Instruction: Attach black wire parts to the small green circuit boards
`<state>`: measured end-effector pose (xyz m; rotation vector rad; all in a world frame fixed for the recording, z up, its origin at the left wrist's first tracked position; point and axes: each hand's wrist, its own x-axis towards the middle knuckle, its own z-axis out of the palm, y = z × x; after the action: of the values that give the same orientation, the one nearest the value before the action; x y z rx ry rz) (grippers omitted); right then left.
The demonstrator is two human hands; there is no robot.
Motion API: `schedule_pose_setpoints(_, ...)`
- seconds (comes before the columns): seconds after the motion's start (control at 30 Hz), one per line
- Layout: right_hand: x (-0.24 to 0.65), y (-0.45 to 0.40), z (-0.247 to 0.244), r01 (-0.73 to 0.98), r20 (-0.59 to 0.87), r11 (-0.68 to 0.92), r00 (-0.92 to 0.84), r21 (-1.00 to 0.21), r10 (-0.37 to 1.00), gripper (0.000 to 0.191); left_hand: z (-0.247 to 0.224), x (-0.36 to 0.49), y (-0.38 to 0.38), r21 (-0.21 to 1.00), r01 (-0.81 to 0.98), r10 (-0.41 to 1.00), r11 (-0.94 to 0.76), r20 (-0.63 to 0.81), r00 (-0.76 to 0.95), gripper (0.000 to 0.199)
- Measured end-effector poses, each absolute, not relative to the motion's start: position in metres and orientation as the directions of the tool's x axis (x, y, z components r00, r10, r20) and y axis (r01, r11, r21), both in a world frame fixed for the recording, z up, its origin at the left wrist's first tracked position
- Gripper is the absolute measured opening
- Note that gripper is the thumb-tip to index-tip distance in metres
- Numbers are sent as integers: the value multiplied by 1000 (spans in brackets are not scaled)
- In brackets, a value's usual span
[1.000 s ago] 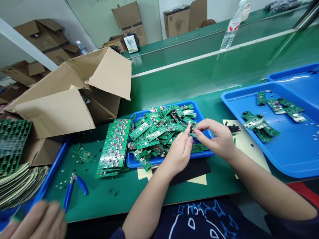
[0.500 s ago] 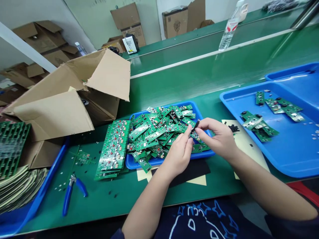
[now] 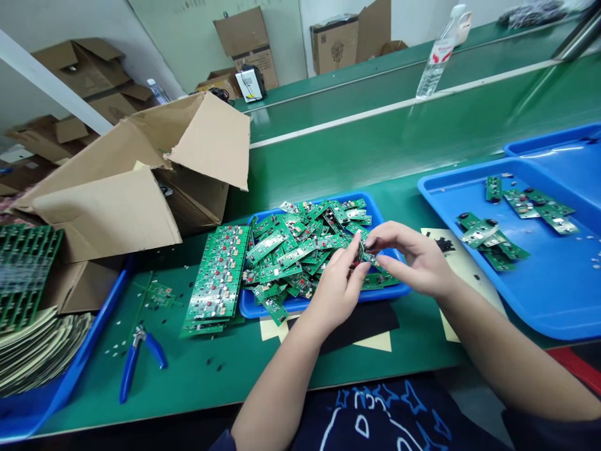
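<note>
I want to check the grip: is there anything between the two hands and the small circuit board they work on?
No. The left hand and right hand both pinch the small circuit board directly with their fingers, above the heaped blue tray. Nothing visible comes between.

The other person's hand has left the lower left; both hands (image 3: 375, 266) seem barely raised.

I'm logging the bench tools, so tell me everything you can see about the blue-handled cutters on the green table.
The blue-handled cutters lie flat on the green table, near its front edge, left of the stacked circuit panels. They have two long blue handles, probably plastic-coated, spread apart in a narrow V, and a short silvery metal head that points away from the person. Whether the blades meet is too small to tell. Small dark and pale bits are scattered around them. Neither hand touches them; a blue tray rim runs close by on their left.
</note>
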<state>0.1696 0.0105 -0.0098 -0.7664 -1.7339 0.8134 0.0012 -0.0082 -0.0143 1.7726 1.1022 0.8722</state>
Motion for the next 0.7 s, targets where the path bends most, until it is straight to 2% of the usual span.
schedule_pose_setpoints(0.07,172,10,-9,-124,431,414,-231,-902,872,23,-16,1,-9,925,258,938,-280,207,277,48)
schedule_pose_setpoints(0.17,171,10,-8,-352,276,193,-202,-916,940,18,-17,1,-9,899,198,919,-391,368,143,43)
schedule_pose_setpoints(0.27,167,10,-7,-377,161,43,-287,-925,944,31,-14,0,-7,771,285,819,-570,561,119,29)
schedule_pose_setpoints(0.37,165,8,-6,-301,83,-42,-393,-953,916,27,-10,-2,-7,643,408,737,-648,665,123,26)
schedule_pose_setpoints(0.5,165,6,-4,-292,61,-75,-428,-953,902,22,-10,-3,-7,633,450,732,-630,677,73,28)
schedule_pose_setpoints(0.7,165,6,1,-302,-66,-234,-477,-924,876,30,-13,-3,-3,861,196,878,-470,479,2,24)
